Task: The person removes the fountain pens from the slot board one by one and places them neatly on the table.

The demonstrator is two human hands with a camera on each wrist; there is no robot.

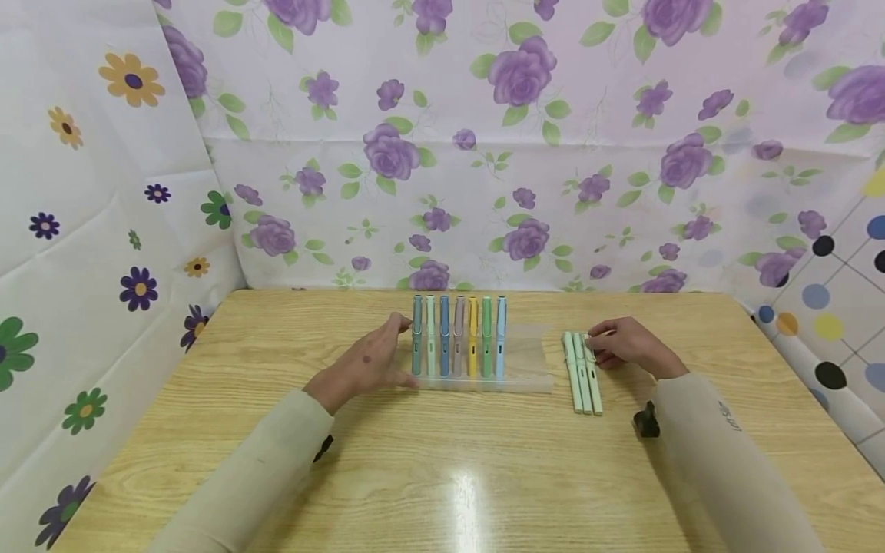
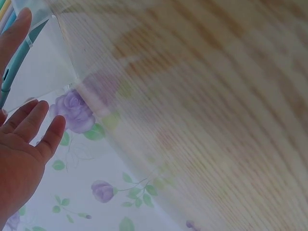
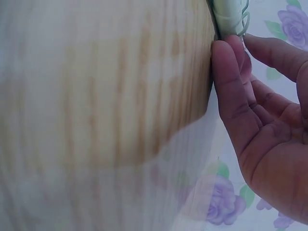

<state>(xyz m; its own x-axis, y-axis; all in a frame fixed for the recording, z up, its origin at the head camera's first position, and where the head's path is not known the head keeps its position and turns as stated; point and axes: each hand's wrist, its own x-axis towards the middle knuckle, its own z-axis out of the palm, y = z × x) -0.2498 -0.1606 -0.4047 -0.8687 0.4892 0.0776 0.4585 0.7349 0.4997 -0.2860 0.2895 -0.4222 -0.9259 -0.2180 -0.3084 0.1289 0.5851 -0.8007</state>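
Note:
A clear stand [image 1: 528,361] on the table holds several upright pens, from grey-green on the left to light blue [image 1: 501,338] on the right. My left hand [image 1: 369,361] is at its left end, thumb by the front corner and fingers near the back. In the left wrist view, that hand [image 2: 21,154] has its fingers spread beside a teal pen [image 2: 19,67]. Three pale green pens [image 1: 581,376] lie side by side to the right of the stand. My right hand [image 1: 625,346] pinches the top of the rightmost one; the right wrist view shows fingertips of this hand [image 3: 269,110] at the pen end [image 3: 227,17].
The wooden table [image 1: 415,476] reaches back to a wall covering with purple flowers [image 1: 522,73]. Another flowered sheet [image 1: 104,192] hangs on the left, and a dotted covering [image 1: 830,326] is at the right. The stand's right part holds no pens.

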